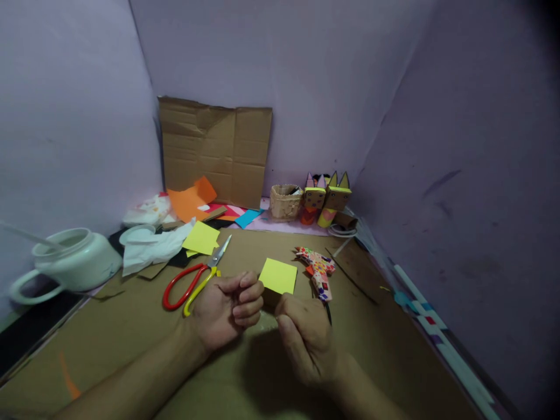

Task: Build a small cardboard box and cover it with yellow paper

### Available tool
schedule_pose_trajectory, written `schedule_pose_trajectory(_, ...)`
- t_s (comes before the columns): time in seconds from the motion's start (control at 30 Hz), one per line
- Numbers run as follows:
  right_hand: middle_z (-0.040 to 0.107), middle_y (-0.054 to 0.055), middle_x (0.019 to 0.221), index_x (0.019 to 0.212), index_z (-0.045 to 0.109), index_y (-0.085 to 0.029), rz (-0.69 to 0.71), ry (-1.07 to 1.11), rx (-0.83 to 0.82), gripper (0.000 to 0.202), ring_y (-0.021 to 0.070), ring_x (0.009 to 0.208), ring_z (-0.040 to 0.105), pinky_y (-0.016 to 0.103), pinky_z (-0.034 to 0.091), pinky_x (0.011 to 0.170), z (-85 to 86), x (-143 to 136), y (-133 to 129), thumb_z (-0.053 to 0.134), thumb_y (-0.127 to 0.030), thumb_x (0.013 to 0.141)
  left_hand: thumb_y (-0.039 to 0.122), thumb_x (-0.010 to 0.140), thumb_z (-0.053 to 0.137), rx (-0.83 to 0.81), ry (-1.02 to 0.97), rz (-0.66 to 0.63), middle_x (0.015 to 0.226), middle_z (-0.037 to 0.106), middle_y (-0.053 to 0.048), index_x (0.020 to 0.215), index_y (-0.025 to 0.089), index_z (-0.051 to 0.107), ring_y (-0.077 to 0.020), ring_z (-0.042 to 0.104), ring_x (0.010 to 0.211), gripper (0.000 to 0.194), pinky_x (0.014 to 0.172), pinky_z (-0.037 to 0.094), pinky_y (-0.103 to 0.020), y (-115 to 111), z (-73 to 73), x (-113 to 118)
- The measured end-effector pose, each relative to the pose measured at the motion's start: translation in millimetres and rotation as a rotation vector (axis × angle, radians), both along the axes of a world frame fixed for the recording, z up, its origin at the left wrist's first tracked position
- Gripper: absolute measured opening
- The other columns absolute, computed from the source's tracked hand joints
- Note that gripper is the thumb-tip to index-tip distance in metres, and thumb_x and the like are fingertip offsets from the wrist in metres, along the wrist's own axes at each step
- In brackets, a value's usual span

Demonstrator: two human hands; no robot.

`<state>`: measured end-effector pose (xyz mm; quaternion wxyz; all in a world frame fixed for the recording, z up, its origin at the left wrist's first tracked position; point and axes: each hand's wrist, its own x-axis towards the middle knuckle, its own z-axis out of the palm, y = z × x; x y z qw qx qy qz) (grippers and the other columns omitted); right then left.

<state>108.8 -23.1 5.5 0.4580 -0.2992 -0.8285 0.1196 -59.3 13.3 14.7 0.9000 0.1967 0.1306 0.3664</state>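
My left hand [230, 309] is turned palm up beside the scissors [217, 255], its fingers curled and thumb against the index finger. Whatever may sit in that pinch is too small to make out. To its right, my right hand [306, 338] is closed, knuckles up, and its fingertips are hidden. Just behind and between the hands stands a small box with a yellow paper top [279, 276]; its front is in shadow. The scissors lie open-bladed, with one red and one yellow handle. A patterned paper figure [321, 271] lies right of the box.
Yellow sheets [200, 238] and white tissue [153, 249] lie at the left, near a white pot [74, 259]. Behind are a cardboard panel [216, 151], orange paper [192, 198], a woven basket [285, 203] and two eared paper figures [338, 198]. A thin dark stick [352, 277] lies right.
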Motion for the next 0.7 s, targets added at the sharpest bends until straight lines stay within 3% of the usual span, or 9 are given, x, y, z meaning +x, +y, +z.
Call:
schedule_pose_trajectory(0.2,0.04,-0.002,0.052,0.056,0.038,-0.02,0.016,-0.01,0.071,0.041,0.0104,0.045,0.037,0.028,0.023,0.046,-5.5,-2,-1,0.028,-0.031,0.095,0.016,0.078,0.054,0.001,0.037,0.016,0.054,0.039,0.003,0.061,0.014,0.048,-0.0061,0.033,0.039,0.018,0.038,0.022,-0.017,2,0.4,-2)
schedule_pose_trajectory(0.3,0.036,-0.004,0.046,0.05,0.035,-0.02,-0.075,0.002,0.078,0.048,0.0082,0.042,0.033,0.026,0.02,0.044,-8.2,-4,0,0.042,-0.042,0.091,0.022,0.078,0.056,0.036,0.154,0.06,0.053,0.041,0.003,0.057,0.015,0.048,-0.0058,0.031,0.039,0.023,0.038,0.02,-0.017,0,1.5,1)
schedule_pose_trajectory(0.4,0.035,-0.006,0.042,0.046,0.035,-0.019,-0.197,0.054,0.129,0.052,0.0066,0.04,0.031,0.025,0.019,0.043,-9.3,-5,1,0.062,-0.051,0.078,0.027,0.074,0.063,0.238,0.428,0.203,0.053,0.048,0.002,0.056,0.013,0.053,-0.0049,0.032,0.041,0.024,0.04,0.019,-0.017,-5,3.9,3)
schedule_pose_trajectory(0.47,0.036,-0.006,0.042,0.045,0.036,-0.019,-0.226,0.059,0.182,0.052,0.0065,0.04,0.031,0.025,0.02,0.044,-8.8,-5,2,0.064,-0.049,0.077,0.026,0.07,0.068,0.453,0.625,0.271,0.056,0.053,0.0,0.059,0.012,0.06,-0.0064,0.039,0.048,0.019,0.045,0.027,-0.018,-9,6.9,2)
schedule_pose_trajectory(0.57,0.038,-0.005,0.042,0.045,0.038,-0.018,-0.224,0.026,0.226,0.05,0.0067,0.041,0.033,0.025,0.02,0.044,-6.9,-4,4,0.063,-0.045,0.079,0.026,0.069,0.069,0.749,0.822,0.2,0.065,0.061,-0.002,0.068,0.015,0.069,-0.0125,0.051,0.063,0.012,0.058,0.037,-0.022,-13,14.2,-5)
schedule_pose_trajectory(0.7,0.038,-0.005,0.041,0.044,0.039,-0.018,-0.216,-0.003,0.215,0.05,0.0068,0.04,0.032,0.025,0.019,0.044,-6.0,-3,5,0.061,-0.045,0.08,0.026,0.069,0.066,0.946,0.957,0.09,0.068,0.065,-0.003,0.07,0.015,0.071,-0.0162,0.057,0.065,0.012,0.059,0.04,-0.026,-13,24.8,-12)
